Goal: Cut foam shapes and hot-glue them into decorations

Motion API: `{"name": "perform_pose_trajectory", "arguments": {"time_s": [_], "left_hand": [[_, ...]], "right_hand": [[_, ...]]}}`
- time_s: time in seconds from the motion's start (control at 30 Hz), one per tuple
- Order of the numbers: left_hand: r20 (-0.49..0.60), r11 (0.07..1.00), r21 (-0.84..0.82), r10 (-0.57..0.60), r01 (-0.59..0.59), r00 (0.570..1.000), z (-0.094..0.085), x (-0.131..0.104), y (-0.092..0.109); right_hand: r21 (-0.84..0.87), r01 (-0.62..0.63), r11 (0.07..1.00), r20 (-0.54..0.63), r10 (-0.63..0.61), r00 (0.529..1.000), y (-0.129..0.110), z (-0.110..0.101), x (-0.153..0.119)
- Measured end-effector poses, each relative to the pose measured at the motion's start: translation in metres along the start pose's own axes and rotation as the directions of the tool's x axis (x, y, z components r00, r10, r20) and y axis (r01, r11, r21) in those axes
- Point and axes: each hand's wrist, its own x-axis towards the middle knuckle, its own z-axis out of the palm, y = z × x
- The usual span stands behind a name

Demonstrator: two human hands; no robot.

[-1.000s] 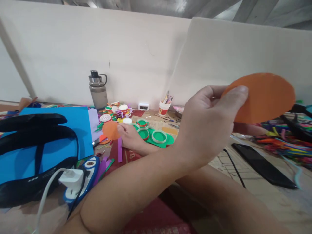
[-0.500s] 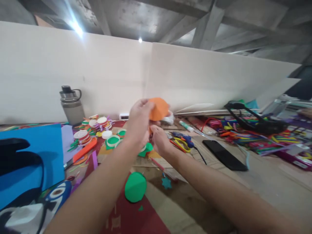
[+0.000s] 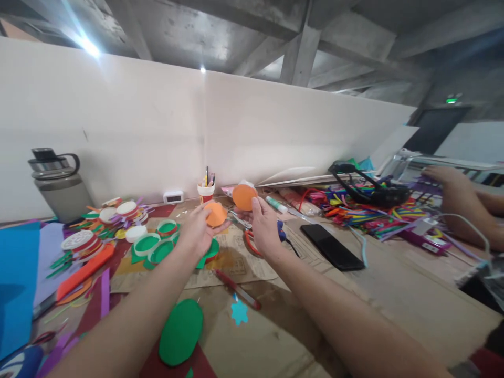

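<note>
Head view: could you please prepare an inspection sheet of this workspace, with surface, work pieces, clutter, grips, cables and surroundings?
Surface: brown worktop, crowded toward the back.
Job's things: scalloped orange piece and round orange piece, both held off the surface.
Clutter: black phone, red pen, blue star shape, green disc, bottle.
Grips: left grip holds the scalloped piece; right grip holds the round one.
Cables: black cord beside the right wrist; white cable at far right.
Surroundings: white panel behind, concrete ceiling above, another person's hand at right.
</note>
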Motion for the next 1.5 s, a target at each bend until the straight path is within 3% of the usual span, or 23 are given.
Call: {"name": "perform_pose_trajectory", "arguments": {"time_s": [0.07,0.17,0.3,0.43,0.57,0.7,0.83,0.93,1.03,1.13,1.27,1.5], "left_hand": [[0.077,0.998,-0.035,-0.042,0.045,0.996,0.004,-0.004,-0.005],[0.174,0.983,-0.151,-0.077,0.103,0.982,0.011,-0.01,-0.008],[0.208,0.929,-0.331,-0.101,0.168,0.973,0.017,-0.013,-0.009],[0.184,0.91,-0.362,-0.144,0.203,0.972,0.016,-0.016,-0.01],[0.265,0.924,-0.28,-0.187,0.261,0.946,0.014,-0.019,-0.01],[0.282,0.975,-0.195,-0.05,0.108,0.958,0.009,-0.017,-0.01],[0.191,0.997,-0.079,0.04,-0.026,0.981,0.001,-0.007,-0.012],[0.137,0.998,-0.017,0.059,-0.057,0.989,-0.005,-0.003,-0.014],[0.143,0.998,0.042,0.029,-0.036,0.989,-0.006,-0.005,-0.016],[0.179,0.998,0.062,-0.009,-0.002,0.984,-0.004,-0.007,-0.017],[0.28,0.998,-0.022,-0.047,0.055,0.959,-0.002,-0.008,-0.015],[0.304,0.998,0.012,-0.069,0.068,0.95,-0.002,-0.008,-0.015]], "right_hand": [[-0.134,0.141,0.981,0.075,-0.132,0.988,-0.002,0.0,-0.004],[-0.294,0.359,0.886,0.24,-0.296,0.925,0.0,-0.001,-0.012],[-0.406,0.494,0.768,0.31,-0.393,0.866,0.006,-0.001,-0.019],[-0.483,0.53,0.697,0.295,-0.441,0.848,0.003,0.002,-0.024],[-0.498,0.502,0.707,0.287,-0.411,0.865,-0.004,0.005,-0.026],[-0.554,0.451,0.7,0.271,-0.36,0.893,-0.005,0.007,-0.027],[-0.583,0.465,0.666,0.295,-0.359,0.885,-0.002,0.006,-0.026],[-0.51,0.376,0.774,0.212,-0.311,0.926,0.003,0.003,-0.021],[-0.297,0.187,0.936,0.17,-0.14,0.975,0.01,0.0,-0.014],[-0.088,-0.023,0.996,0.124,0.034,0.992,0.014,-0.001,-0.007],[0.178,-0.23,0.957,0.06,0.223,0.973,0.01,-0.002,-0.002],[0.414,-0.4,0.818,0.154,0.37,0.916,0.013,-0.006,0.0]]}}
